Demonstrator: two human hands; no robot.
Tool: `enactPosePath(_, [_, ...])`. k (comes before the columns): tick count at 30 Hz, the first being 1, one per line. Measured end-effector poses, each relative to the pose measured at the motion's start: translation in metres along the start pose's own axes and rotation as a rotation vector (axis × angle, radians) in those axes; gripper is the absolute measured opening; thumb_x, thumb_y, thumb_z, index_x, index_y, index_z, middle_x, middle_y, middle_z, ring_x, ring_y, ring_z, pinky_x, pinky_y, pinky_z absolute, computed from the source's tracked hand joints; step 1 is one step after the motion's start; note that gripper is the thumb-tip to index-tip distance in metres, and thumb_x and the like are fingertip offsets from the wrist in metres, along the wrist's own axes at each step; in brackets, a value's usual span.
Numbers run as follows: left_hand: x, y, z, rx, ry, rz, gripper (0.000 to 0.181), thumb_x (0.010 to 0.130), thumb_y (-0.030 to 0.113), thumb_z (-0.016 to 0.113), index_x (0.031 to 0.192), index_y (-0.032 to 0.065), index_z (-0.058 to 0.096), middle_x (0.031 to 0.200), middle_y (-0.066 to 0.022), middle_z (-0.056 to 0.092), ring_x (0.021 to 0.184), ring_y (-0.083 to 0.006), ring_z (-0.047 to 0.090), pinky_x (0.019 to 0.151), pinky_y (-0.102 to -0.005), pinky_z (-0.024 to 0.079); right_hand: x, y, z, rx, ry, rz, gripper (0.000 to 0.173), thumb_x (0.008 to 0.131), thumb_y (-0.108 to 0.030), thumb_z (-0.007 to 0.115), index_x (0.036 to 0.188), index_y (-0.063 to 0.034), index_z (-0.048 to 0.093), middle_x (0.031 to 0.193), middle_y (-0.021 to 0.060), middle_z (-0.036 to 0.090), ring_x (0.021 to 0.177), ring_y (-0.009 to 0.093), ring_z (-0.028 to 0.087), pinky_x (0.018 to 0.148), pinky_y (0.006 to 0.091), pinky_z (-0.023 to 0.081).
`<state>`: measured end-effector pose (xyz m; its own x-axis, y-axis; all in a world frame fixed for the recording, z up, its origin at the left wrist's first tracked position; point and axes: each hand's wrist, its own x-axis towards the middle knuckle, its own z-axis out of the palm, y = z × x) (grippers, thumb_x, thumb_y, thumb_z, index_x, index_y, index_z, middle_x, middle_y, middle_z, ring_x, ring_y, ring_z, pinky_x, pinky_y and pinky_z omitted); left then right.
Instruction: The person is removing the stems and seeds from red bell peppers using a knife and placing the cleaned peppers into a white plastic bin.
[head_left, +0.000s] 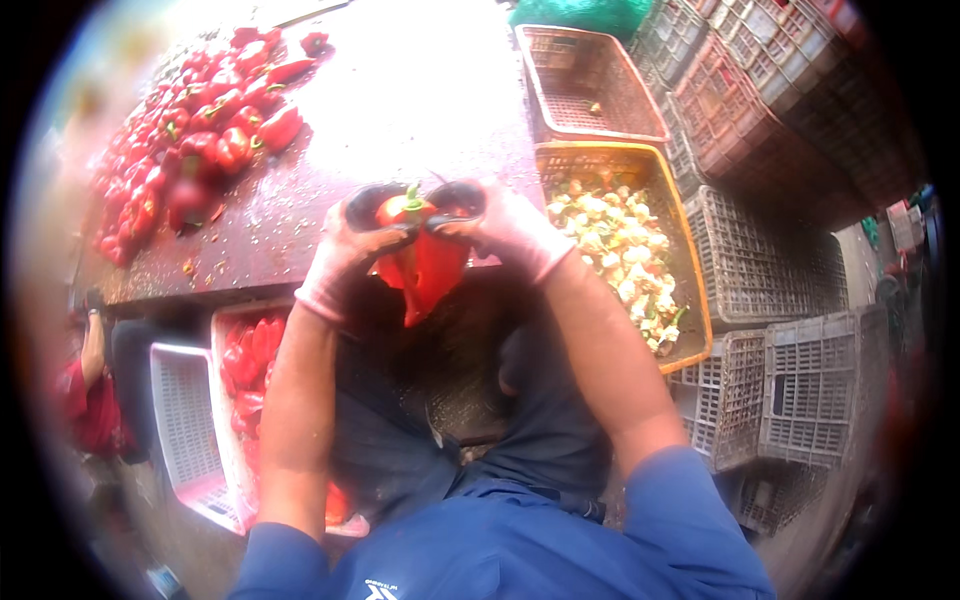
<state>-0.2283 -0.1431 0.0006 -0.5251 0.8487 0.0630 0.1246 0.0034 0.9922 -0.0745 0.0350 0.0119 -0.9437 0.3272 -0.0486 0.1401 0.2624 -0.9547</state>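
Note:
Over the near edge of the table (330, 259), both hands hold one red bell pepper (424, 274) between them. Its green stem points up, and the lower end looks torn or cut open, with a flap hanging down. My left hand (358, 229) grips the left side and my right hand (484, 217) the right; each wears a pale pink glove with dark finger coating. A thin dark line rises near the right fingers, too blurred to identify. A heap of whole red peppers (217, 120) lies on the table's left part, beyond my left hand.
Right of the table, an orange crate (697, 289) holds pale pepper cores; a reddish crate (592, 112) stands behind it. Stacked crates (772, 262) line the right. A crate of red peppers (247, 360) and a white crate (184, 420) stand left of my legs. Another person (90, 405) is at far left.

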Motion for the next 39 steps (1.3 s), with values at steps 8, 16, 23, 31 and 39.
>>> enactPosePath(8, [0.000,0.005,0.005,0.006,-0.047,0.031,0.043,0.077,0.004,0.079,0.118,-0.0015,0.067,0.107,-0.0066,0.072,0.095,-0.0139,0.065,0.087,-0.0302,0.054,0.006,0.016,-0.001,-0.128,0.000,-0.041,0.041,0.085,-0.036,0.079,0.117,-0.0108,0.071,0.101,0.0149,0.074,0.098,0.027,0.071,0.086,0.0381,0.055])
enactPosePath(16, [-0.001,-0.009,-0.002,0.017,-0.086,-0.058,0.045,0.079,0.003,0.077,0.123,-0.0031,0.066,0.109,-0.0062,0.072,0.098,-0.0141,0.066,0.092,-0.0315,0.053,0.006,0.018,0.003,-0.239,0.004,-0.014,0.039,0.084,-0.036,0.079,0.116,-0.0148,0.071,0.099,0.0128,0.074,0.096,0.030,0.071,0.086,0.0391,0.054])
enactPosePath(23, [-0.002,-0.008,-0.004,-0.135,-0.131,-0.158,0.045,0.080,0.001,0.075,0.124,-0.0010,0.066,0.107,-0.0048,0.072,0.094,-0.0113,0.066,0.086,-0.0271,0.054,0.011,0.033,0.004,-0.202,-0.011,-0.113,0.038,0.086,-0.034,0.078,0.117,-0.0141,0.071,0.102,0.0137,0.075,0.096,0.028,0.072,0.086,0.0387,0.054])
enactPosePath(31, [0.013,-0.028,0.005,-0.272,0.102,0.016,0.044,0.084,-0.003,0.071,0.127,-0.0037,0.063,0.111,-0.0102,0.071,0.096,-0.0148,0.068,0.091,-0.0284,0.055,0.032,0.036,0.009,-0.379,0.266,-0.167,0.047,0.082,-0.040,0.080,0.117,-0.0101,0.070,0.104,0.0168,0.073,0.100,0.034,0.070,0.088,0.0420,0.054])
enactPosePath(39, [0.021,-0.038,0.008,-0.334,0.339,-0.004,0.038,0.087,-0.001,0.072,0.123,-0.0029,0.064,0.109,-0.0085,0.070,0.096,-0.0144,0.067,0.089,-0.0277,0.055,0.018,0.023,0.024,-0.413,0.526,-0.286,0.052,0.075,-0.033,0.084,0.116,-0.0058,0.066,0.102,0.0210,0.069,0.098,0.039,0.067,0.090,0.0466,0.053])
